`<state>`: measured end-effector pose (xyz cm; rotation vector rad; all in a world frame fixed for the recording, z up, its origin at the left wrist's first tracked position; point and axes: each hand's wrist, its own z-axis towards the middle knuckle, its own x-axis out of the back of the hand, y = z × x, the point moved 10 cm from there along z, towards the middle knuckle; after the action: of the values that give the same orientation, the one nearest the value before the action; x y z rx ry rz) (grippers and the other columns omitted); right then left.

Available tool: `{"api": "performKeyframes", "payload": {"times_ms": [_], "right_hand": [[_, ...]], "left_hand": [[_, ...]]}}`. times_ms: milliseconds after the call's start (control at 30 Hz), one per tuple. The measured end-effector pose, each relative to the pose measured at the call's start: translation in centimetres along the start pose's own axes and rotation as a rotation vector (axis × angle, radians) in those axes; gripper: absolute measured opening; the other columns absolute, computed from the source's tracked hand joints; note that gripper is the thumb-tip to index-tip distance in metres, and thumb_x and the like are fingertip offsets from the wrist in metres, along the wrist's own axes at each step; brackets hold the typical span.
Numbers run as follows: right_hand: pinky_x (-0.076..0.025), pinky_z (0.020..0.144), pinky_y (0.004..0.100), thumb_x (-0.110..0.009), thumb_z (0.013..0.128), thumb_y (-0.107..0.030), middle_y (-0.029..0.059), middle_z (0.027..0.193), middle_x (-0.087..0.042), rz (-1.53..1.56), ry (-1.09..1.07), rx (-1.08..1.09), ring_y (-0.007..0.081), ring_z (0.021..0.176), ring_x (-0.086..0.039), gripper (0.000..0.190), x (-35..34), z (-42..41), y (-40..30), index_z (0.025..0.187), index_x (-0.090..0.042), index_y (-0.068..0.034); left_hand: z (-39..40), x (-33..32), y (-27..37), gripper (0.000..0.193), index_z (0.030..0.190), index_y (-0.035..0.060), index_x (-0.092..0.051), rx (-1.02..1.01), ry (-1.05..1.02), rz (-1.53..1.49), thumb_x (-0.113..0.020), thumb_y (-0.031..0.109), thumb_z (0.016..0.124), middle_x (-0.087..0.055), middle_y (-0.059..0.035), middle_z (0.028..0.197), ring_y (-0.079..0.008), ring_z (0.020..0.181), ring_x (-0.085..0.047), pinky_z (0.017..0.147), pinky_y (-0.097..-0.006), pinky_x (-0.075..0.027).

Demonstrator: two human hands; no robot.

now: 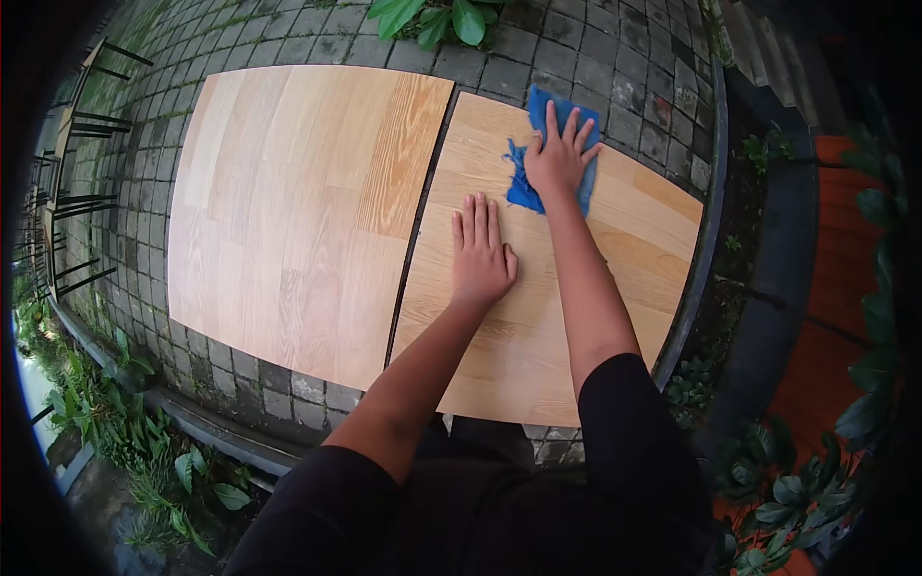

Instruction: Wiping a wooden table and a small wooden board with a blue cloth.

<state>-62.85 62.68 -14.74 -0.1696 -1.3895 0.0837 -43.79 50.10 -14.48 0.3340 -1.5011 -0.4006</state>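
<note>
Two wooden tabletops stand side by side before me, with a narrow dark gap between them. On the right wooden tabletop [627,209], my left hand [484,259] rests flat near the gap, palm down, holding nothing. Farther off, near that tabletop's far edge, my right hand [563,157] lies spread over a blue cloth [585,189] with a frayed left edge. Its fingers are apart and press on the cloth, which partly reaches past the far edge. The left wooden tabletop [288,216] is not touched by either hand.
Grey paving blocks [497,75] surround the tabletops. A leafy plant [432,20] grows beyond them. Several tables with thin dark legs [90,126] stand at far left. A low kerb [709,237] and plants border the right side; more greenery [151,461] lies at lower left.
</note>
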Motion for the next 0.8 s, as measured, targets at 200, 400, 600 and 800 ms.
{"api": "performKeyframes", "payload": {"times_ms": [200,400,600,800], "right_hand": [[-0.003,0.130,0.0700,-0.051,0.108,-0.036,0.0103,0.178,-0.029,0.198,-0.014,0.511,0.0377,0.166,-0.019,0.057,-0.3,-1.7,-10.6,0.165,-0.044,-0.041],[-0.007,0.133,0.0647,-0.061,0.102,-0.039,0.0069,0.180,-0.027,0.218,-0.132,0.649,0.0343,0.167,-0.018,0.065,1.1,-4.1,-7.4,0.164,-0.044,-0.045],[-0.009,0.134,0.0600,-0.066,0.099,-0.055,0.0108,0.180,-0.024,0.128,-0.069,0.385,0.0360,0.167,-0.017,0.075,3.4,-2.9,4.0,0.168,-0.038,-0.041],[-0.012,0.133,0.0602,-0.060,0.103,-0.058,0.0160,0.179,-0.026,-0.023,0.041,0.050,0.0401,0.166,-0.017,0.076,5.3,-2.5,21.7,0.171,-0.034,-0.036]], "left_hand": [[0.0,0.2,-0.2,0.080,0.160,-0.0114,-0.036,-0.024,0.073,-0.032,-0.052,0.028,0.092,-0.030,-0.0316,0.171,-0.0481,0.164,-0.018,0.133,-0.0620,-0.010],[-0.4,0.9,0.4,0.077,0.160,-0.0064,-0.039,-0.096,0.112,0.003,-0.056,0.024,0.091,-0.036,-0.0315,0.167,-0.0504,0.162,-0.021,0.131,-0.0649,-0.014],[-0.5,1.6,0.5,0.076,0.160,-0.0049,-0.040,-0.094,0.142,0.001,-0.056,0.024,0.092,-0.038,-0.0291,0.166,-0.0475,0.161,-0.026,0.132,-0.0613,-0.017],[-0.4,1.4,0.9,0.075,0.160,-0.0030,-0.041,-0.109,0.124,0.025,-0.057,0.025,0.093,-0.038,-0.0288,0.167,-0.0463,0.161,-0.026,0.132,-0.0608,-0.016]]}}
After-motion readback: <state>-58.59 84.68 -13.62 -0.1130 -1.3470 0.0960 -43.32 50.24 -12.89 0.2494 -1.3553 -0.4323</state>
